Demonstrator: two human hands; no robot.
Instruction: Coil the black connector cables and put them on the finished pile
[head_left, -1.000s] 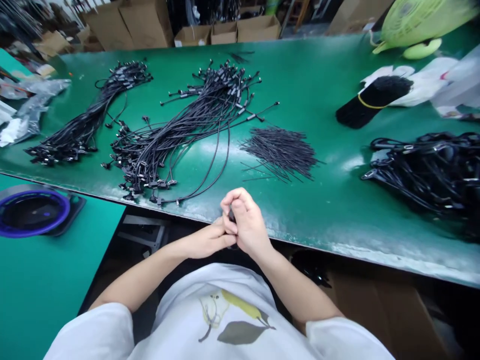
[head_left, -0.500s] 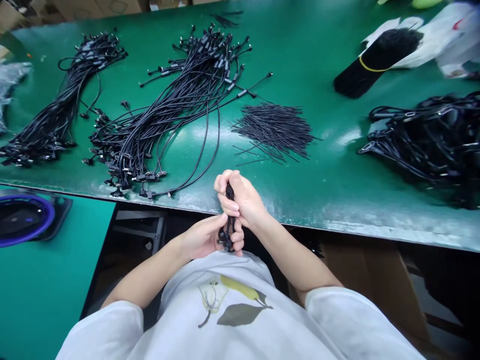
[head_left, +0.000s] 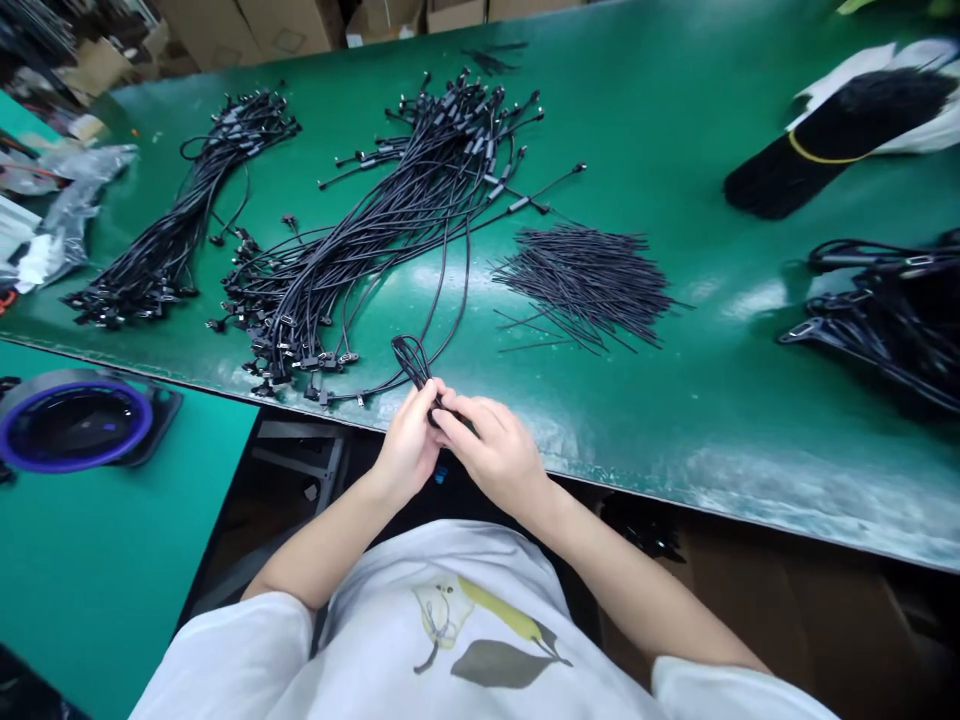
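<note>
A black cable (head_left: 411,358), folded into loops, sticks up out of my two hands at the bench's front edge. My left hand (head_left: 411,440) is closed round the bundle from the left. From the right, my right hand (head_left: 491,440) pinches the same cable with thumb and fingers, close against the left. The lower part of the bundle is hidden by the fingers. Just beyond lies a big heap of loose black cables (head_left: 360,220) with small plugs at their ends. To its right is a pile of short black twist ties (head_left: 589,280).
Another cable bunch (head_left: 180,220) lies at the left. On the right are a yellow-banded bundle of black ties (head_left: 810,150) and a heap of coiled cables (head_left: 892,310). A purple-rimmed round device (head_left: 75,425) stands on the lower left table. Cardboard boxes (head_left: 277,30) line the back.
My hands have turned the bundle, and its loops now point up and away above my left hand. My right hand has shifted to the bundle's right side. The view has swung slightly left.
</note>
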